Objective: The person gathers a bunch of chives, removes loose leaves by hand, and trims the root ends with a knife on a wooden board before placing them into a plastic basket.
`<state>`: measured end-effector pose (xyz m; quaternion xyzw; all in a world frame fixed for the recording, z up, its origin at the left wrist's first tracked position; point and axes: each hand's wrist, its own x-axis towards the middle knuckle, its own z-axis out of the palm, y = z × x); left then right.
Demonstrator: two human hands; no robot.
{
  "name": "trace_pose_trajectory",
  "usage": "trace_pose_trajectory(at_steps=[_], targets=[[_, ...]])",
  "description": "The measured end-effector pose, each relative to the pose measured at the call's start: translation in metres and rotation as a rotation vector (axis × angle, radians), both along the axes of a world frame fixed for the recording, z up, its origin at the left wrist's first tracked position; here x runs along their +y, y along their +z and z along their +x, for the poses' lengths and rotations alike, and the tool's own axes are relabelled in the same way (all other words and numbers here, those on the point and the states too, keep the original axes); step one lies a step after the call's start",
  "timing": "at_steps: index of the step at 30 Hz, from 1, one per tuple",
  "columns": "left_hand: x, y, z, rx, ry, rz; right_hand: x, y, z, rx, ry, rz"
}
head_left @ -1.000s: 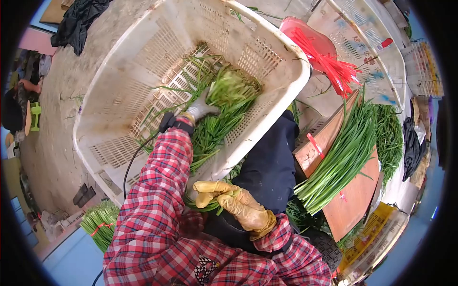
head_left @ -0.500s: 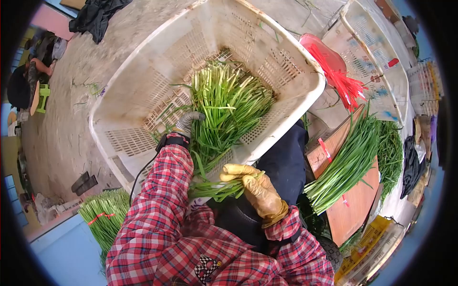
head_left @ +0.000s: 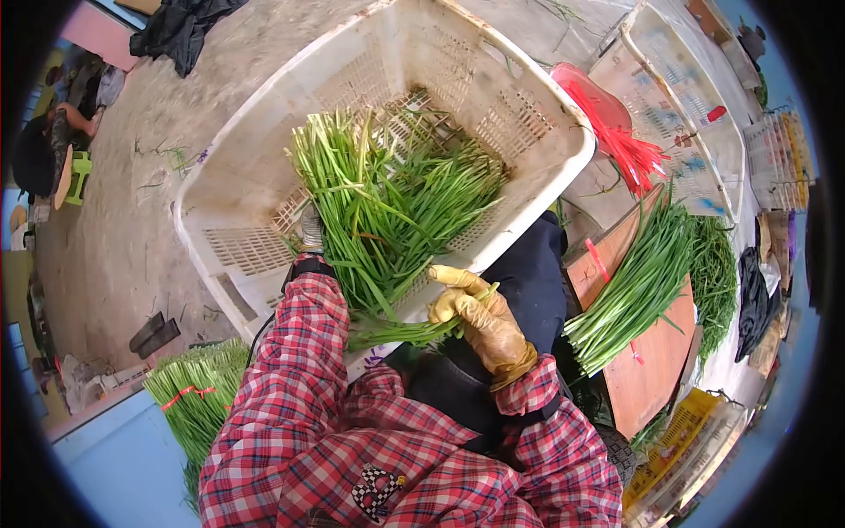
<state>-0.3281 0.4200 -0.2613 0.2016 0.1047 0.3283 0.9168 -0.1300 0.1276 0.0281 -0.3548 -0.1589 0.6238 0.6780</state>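
Observation:
A large white plastic crate is in front of me with long green stalks lying in it. My left hand, in a grey glove, is at the left edge of the stalks, its fingers mostly hidden behind them. Near the crate's front rim, my right hand in a yellow glove is closed around a small bunch of green stalks, whose other end reaches left toward my left sleeve.
A wooden board on the right bears a bundle of green stalks. Red ties lie in a red container behind it. Another crate stands at upper right. A tied bundle is at lower left. A person sits at far left.
My left hand has moved left and lower behind the stalks, and the stalks in the crate have spread left. My right hand has shifted slightly right, still around the small bunch.

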Motion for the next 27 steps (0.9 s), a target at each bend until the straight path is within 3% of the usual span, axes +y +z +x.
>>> trace_pose_trajectory(at_steps=[2,7,11,14,16,18,21,22,24,25,26,27], targets=[[-0.005,0.008,-0.003,0.13,0.09,-0.005,0.0,-0.002,0.0,0.02,0.009,0.008],[-0.017,0.034,0.003,0.243,0.062,-0.05,0.006,0.0,-0.001,-0.038,-0.066,-0.025],[-0.032,0.07,0.007,0.324,-0.008,-0.021,0.023,-0.013,0.011,-0.128,-0.443,0.009],[-0.047,0.113,0.016,0.4,-0.097,0.022,0.04,-0.006,0.03,-0.167,-0.528,-0.067],[-0.063,0.152,0.026,0.46,-0.174,0.081,0.046,-0.008,0.036,-0.155,-0.467,-0.088],[-0.081,0.194,0.04,0.51,-0.273,0.154,0.049,-0.009,0.033,0.007,-0.385,0.066],[-0.103,0.241,0.059,0.574,-0.382,0.28,0.054,-0.005,0.021,-0.07,-0.431,0.151],[-0.108,0.25,0.064,0.592,-0.409,0.305,0.049,0.001,0.018,-0.228,-0.409,0.212],[-0.122,0.258,0.07,0.592,-0.44,0.321,0.042,0.003,0.02,-0.25,-0.431,0.245],[-0.127,0.256,0.073,0.595,-0.335,0.491,0.037,0.002,0.023,-0.258,-0.429,0.243],[-0.131,0.256,0.074,0.595,-0.226,0.659,0.029,0.0,0.027,-0.119,-0.4,0.253],[-0.135,0.261,0.074,0.61,-0.311,0.474,0.024,0.003,0.028,0.02,-0.368,0.26]])
